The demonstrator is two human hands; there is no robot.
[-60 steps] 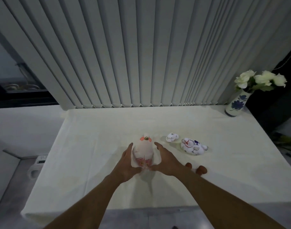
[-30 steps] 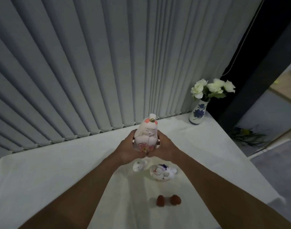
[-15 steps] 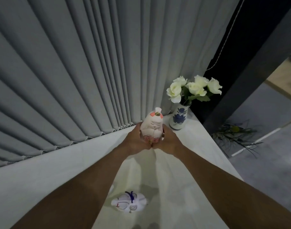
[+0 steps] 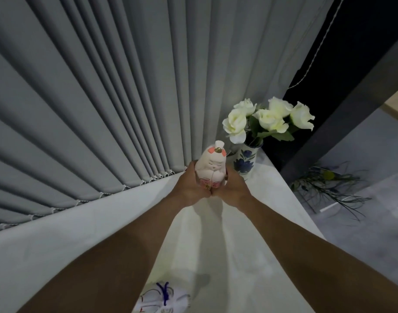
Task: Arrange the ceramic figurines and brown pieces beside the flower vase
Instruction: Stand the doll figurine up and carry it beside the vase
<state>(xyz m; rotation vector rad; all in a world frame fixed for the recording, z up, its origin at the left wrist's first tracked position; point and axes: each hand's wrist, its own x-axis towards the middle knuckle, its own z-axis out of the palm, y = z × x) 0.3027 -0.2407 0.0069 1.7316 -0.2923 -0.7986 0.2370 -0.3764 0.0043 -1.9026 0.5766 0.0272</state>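
White-clothed table [image 4: 256, 256]; flower vase [image 4: 245, 162] at far rt corner; painted figurine [image 4: 164, 300] at near edge.

Bare worktop [image 4: 216, 240] is lying open between the forearms; ahead, the flower vase [image 4: 244, 162] and blinds [image 4: 103, 109] are closing the corner.

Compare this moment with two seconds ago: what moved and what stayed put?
Both hands, left and right, lifted the tall figurine off the cloth and carried it toward the flower vase. It stays gripped and upright. The small blue-painted figurine stayed on the cloth; the vase did not move.
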